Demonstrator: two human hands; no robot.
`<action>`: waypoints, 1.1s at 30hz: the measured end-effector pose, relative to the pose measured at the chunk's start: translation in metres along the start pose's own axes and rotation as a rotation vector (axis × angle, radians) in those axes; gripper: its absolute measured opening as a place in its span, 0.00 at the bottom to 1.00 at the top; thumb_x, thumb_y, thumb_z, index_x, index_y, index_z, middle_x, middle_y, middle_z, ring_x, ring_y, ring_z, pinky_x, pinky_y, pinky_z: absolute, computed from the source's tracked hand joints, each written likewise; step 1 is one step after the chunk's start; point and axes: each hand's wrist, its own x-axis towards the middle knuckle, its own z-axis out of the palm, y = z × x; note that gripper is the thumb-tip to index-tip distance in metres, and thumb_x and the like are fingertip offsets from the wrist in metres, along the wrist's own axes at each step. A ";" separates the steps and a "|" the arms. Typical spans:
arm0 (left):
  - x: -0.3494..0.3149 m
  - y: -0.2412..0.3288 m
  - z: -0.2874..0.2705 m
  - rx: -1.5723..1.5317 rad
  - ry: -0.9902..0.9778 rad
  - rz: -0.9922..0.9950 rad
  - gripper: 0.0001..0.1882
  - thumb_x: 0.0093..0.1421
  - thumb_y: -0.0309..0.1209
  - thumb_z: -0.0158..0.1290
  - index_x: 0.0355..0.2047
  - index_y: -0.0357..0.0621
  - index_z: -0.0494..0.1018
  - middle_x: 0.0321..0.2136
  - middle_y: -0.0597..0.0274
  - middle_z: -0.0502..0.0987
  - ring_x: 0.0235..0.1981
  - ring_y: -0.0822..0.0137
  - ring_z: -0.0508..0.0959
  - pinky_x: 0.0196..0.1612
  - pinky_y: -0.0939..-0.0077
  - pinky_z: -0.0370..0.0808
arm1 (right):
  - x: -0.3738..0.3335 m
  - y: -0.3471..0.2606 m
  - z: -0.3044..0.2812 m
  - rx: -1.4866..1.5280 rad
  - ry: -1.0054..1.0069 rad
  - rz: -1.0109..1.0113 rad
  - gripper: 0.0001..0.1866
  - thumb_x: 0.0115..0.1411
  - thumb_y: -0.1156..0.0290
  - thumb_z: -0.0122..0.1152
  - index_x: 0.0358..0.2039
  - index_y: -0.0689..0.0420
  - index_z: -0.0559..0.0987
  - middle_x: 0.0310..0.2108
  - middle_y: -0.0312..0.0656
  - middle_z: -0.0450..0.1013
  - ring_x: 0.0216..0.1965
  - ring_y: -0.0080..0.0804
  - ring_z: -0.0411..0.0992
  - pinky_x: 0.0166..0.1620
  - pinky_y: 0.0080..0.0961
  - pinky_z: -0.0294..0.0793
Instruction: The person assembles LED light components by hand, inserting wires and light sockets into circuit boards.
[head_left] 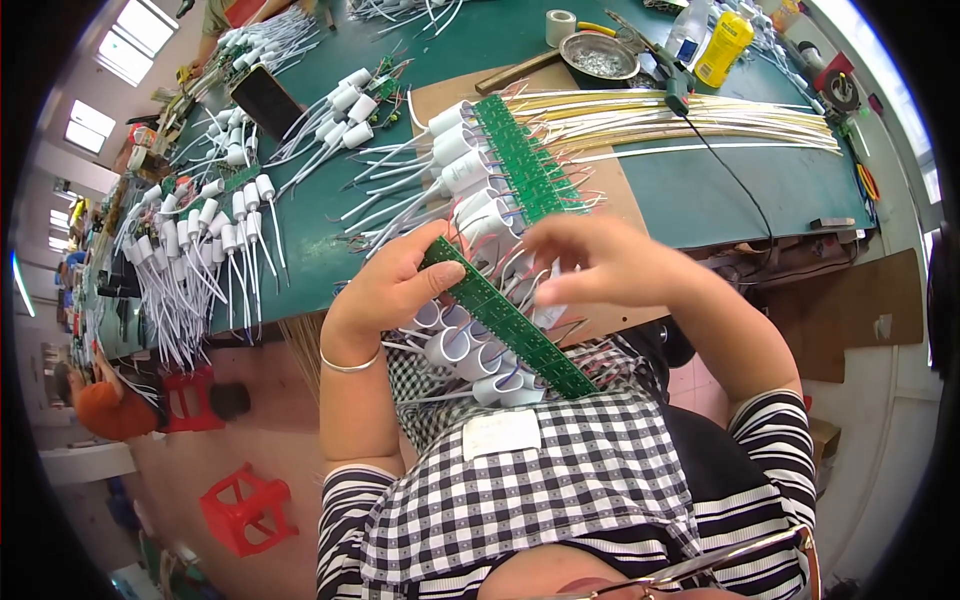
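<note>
My left hand [392, 288] grips the upper end of a long green circuit board [508, 334], thumb on its face. The board slants down across my lap, its lower end against my checked apron [580, 470]. White cylinders [448, 348] with open ends hang along its left side, joined by wires. Just right of the board's upper part, my right hand [615, 262] hovers over loose thin wires, thumb and fingers apart; no held thing shows. Beyond both hands, a second green circuit board [522, 160] lies on brown cardboard with a row of wired white cylinders [465, 172].
Bundled white and yellow wires [690, 120] stretch right. A soldering iron [677, 92] with a trailing cord, a metal bowl [600, 58], a tape roll [560, 28] and a yellow bottle [725, 48] stand behind. More wired cylinders [190, 240] and a phone [268, 102] lie left. A red stool [248, 508] is below.
</note>
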 end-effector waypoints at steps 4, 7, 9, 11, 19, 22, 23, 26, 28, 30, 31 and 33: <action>-0.005 0.007 0.000 0.014 0.047 0.011 0.10 0.59 0.34 0.48 0.35 0.39 0.66 0.24 0.68 0.68 0.23 0.79 0.67 0.26 0.84 0.67 | 0.003 -0.023 0.006 -0.024 -0.078 0.006 0.12 0.54 0.65 0.58 0.30 0.62 0.76 0.24 0.39 0.72 0.26 0.24 0.69 0.30 0.22 0.68; -0.007 0.009 -0.004 0.039 0.061 0.018 0.10 0.58 0.33 0.49 0.34 0.39 0.66 0.24 0.67 0.68 0.23 0.78 0.68 0.26 0.84 0.68 | -0.005 -0.015 -0.003 0.114 0.239 -0.032 0.09 0.55 0.68 0.58 0.25 0.61 0.74 0.18 0.32 0.67 0.20 0.19 0.65 0.24 0.18 0.63; -0.013 0.010 -0.008 0.074 0.048 0.019 0.10 0.58 0.33 0.49 0.34 0.39 0.66 0.24 0.67 0.69 0.23 0.78 0.68 0.25 0.83 0.68 | -0.010 -0.005 -0.032 0.458 0.489 -0.021 0.07 0.57 0.70 0.55 0.23 0.57 0.72 0.18 0.29 0.65 0.18 0.14 0.60 0.22 0.13 0.59; -0.019 0.018 -0.026 0.076 0.097 0.025 0.10 0.56 0.32 0.50 0.34 0.39 0.67 0.24 0.68 0.69 0.23 0.79 0.68 0.25 0.85 0.67 | -0.018 0.012 -0.047 0.655 0.539 -0.074 0.08 0.57 0.68 0.55 0.24 0.57 0.70 0.18 0.31 0.65 0.17 0.16 0.60 0.22 0.13 0.60; 0.066 0.128 -0.108 0.293 0.030 0.062 0.15 0.57 0.41 0.49 0.35 0.41 0.69 0.25 0.70 0.70 0.23 0.80 0.68 0.25 0.85 0.66 | -0.024 0.024 -0.035 0.790 0.550 -0.047 0.08 0.59 0.68 0.52 0.25 0.57 0.69 0.17 0.33 0.65 0.17 0.19 0.62 0.23 0.14 0.61; 0.123 0.088 -0.134 0.160 -0.060 -0.100 0.18 0.56 0.42 0.51 0.38 0.40 0.70 0.28 0.68 0.72 0.26 0.78 0.70 0.29 0.82 0.68 | -0.012 0.023 -0.015 0.754 0.563 0.021 0.08 0.59 0.69 0.50 0.24 0.56 0.66 0.17 0.34 0.63 0.17 0.21 0.60 0.22 0.17 0.60; 0.139 0.059 -0.147 0.226 0.029 -0.171 0.19 0.55 0.42 0.51 0.40 0.41 0.71 0.30 0.66 0.73 0.29 0.75 0.71 0.31 0.78 0.69 | -0.009 0.023 -0.007 0.663 0.608 0.033 0.08 0.59 0.69 0.50 0.24 0.56 0.67 0.17 0.34 0.63 0.17 0.21 0.60 0.22 0.16 0.60; 0.173 0.019 -0.129 0.513 -0.144 -0.239 0.22 0.55 0.45 0.51 0.43 0.42 0.71 0.35 0.65 0.74 0.37 0.73 0.71 0.42 0.76 0.67 | -0.007 0.020 0.010 0.386 0.608 0.011 0.05 0.57 0.72 0.50 0.25 0.58 0.69 0.19 0.36 0.65 0.20 0.23 0.63 0.25 0.18 0.62; 0.181 0.002 -0.109 0.749 -0.119 -0.087 0.24 0.55 0.47 0.49 0.44 0.41 0.70 0.37 0.56 0.74 0.44 0.63 0.71 0.49 0.71 0.66 | -0.005 0.012 0.014 -0.376 0.706 -0.369 0.04 0.52 0.75 0.55 0.30 0.59 0.72 0.28 0.42 0.69 0.30 0.31 0.67 0.36 0.24 0.66; 0.176 -0.004 -0.102 0.872 0.031 0.002 0.24 0.54 0.47 0.50 0.44 0.43 0.70 0.38 0.53 0.73 0.45 0.58 0.71 0.49 0.69 0.66 | 0.004 -0.014 0.024 -0.613 0.640 -0.423 0.09 0.48 0.75 0.58 0.33 0.57 0.74 0.34 0.42 0.69 0.37 0.36 0.66 0.41 0.29 0.63; 0.166 -0.004 -0.107 0.872 0.047 -0.019 0.24 0.54 0.47 0.50 0.44 0.43 0.70 0.38 0.53 0.73 0.45 0.58 0.71 0.49 0.69 0.66 | 0.003 -0.024 0.028 -0.876 0.623 -0.428 0.14 0.45 0.75 0.60 0.36 0.55 0.76 0.40 0.42 0.68 0.43 0.40 0.64 0.47 0.34 0.61; 0.147 -0.004 -0.117 0.956 0.205 0.141 0.23 0.52 0.45 0.52 0.43 0.44 0.71 0.38 0.51 0.73 0.45 0.54 0.71 0.48 0.66 0.66 | 0.003 -0.025 0.035 -0.896 0.612 -0.409 0.15 0.44 0.74 0.61 0.36 0.54 0.76 0.43 0.41 0.67 0.46 0.40 0.63 0.49 0.36 0.58</action>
